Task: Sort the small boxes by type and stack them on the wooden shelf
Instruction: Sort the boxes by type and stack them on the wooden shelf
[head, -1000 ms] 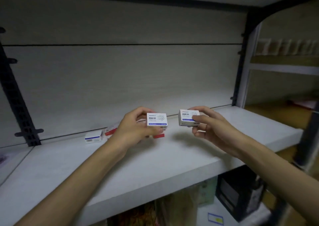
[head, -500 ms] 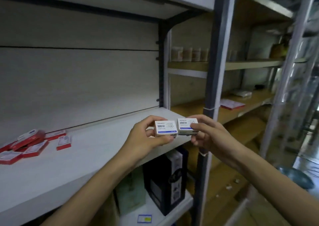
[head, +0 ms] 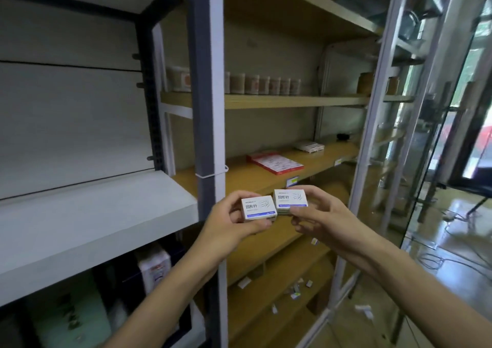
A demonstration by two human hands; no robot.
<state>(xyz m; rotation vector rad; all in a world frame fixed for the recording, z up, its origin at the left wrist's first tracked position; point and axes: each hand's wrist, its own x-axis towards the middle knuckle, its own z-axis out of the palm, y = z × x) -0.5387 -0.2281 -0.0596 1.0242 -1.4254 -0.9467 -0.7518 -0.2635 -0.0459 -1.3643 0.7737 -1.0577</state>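
I judge the sorting to be partway done: on the wooden shelf (head: 266,177) ahead I see a flat red group of boxes (head: 275,163) laid together and, well apart toward its far end, a small white group (head: 311,146), while the two boxes I carry are not yet placed. The grey shelf (head: 93,214) to the left ends at a dark upright post (head: 203,108) that stands between it and the wooden bay, so I reckon any reach must pass to the right of that post and under the upper wooden shelf (head: 292,101) with its row of jars. Between the red and white groups the board shows bare wood, which looks like the open room for a new stack. My left hand (head: 229,228) pinches one white paper-clip box (head: 258,208) with thumb and curled fingers; my right hand (head: 322,217) pinches the matching box (head: 291,198), the two touching side by side in front of the shelf's front edge.
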